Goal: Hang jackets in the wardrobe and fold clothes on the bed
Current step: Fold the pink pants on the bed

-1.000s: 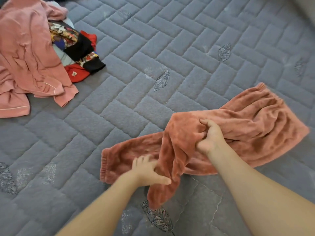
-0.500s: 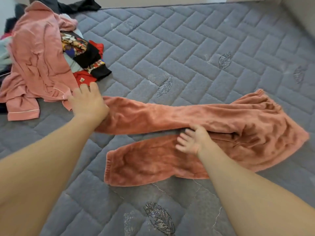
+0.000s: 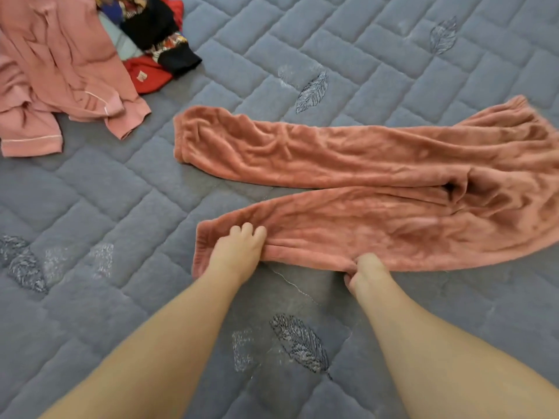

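A pair of fluffy rust-pink trousers (image 3: 363, 152) lies spread on the grey quilted bed (image 3: 272, 40), both legs pointing left and the waist at the right edge of the view. My left hand (image 3: 239, 252) grips the near leg close to its cuff, fingers curled over the fabric. My right hand (image 3: 366, 272) pinches the lower edge of that same leg a little to the right. The far leg lies flat and untouched.
A heap of clothes sits at the top left: a pink pyjama top (image 3: 54, 74), a red garment (image 3: 148, 75) and a black patterned piece (image 3: 163, 40). Embroidered leaf patterns mark the bed cover.
My left hand left the far leg's cuff and came down to the near leg's cuff. My right hand slid from the middle of the trousers to the near leg's lower edge.
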